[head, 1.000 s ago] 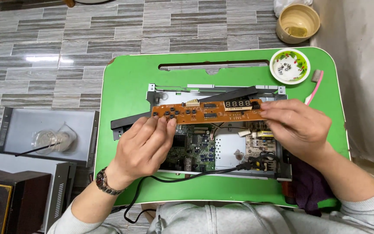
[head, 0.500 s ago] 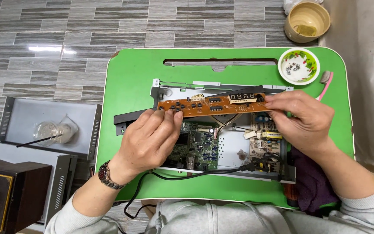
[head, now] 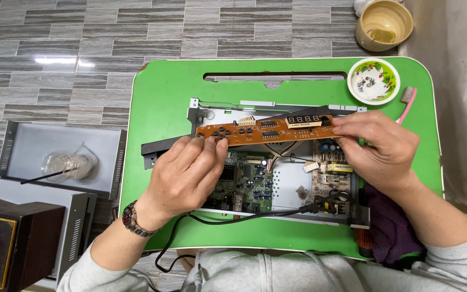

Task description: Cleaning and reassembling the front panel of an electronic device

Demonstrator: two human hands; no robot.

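While both my hands [head: 190, 173] [head: 379, 146] pinched the orange panel board [head: 266, 131] over the open chassis [head: 277, 184], the screw dish [head: 374, 81] sat at one o'clock; freeing it seemingly needed care with its ribbon.

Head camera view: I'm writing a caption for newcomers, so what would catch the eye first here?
First, the bright green tray table filling the middle, with an opened electronics chassis on it. Over the chassis, the left hand and right hand grip the two ends of a long orange circuit board with a digit display. At the table's far right corner sits a small floral dish of screws.
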